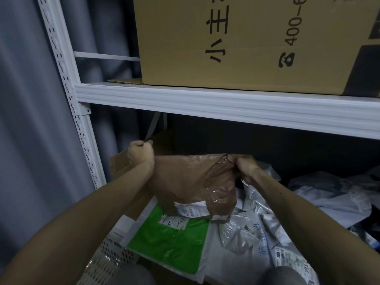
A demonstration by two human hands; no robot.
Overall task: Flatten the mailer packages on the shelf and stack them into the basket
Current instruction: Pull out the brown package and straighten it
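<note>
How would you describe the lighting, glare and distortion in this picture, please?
Head view: dim overall, with the bay under the white shelf beam in deep shadow; small glare patches on the brown mailer and green mailer; the wide-angle lens bows the shelf upright; the left hand and right hand look slightly soft.

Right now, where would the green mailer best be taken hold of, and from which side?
Probably a pinch grip on the green mailer at its near-left white border, coming from the left: it lies flat, that edge is bare beside the basket, while the brown mailer hangs over its far end and grey mailers crowd its right.
</note>
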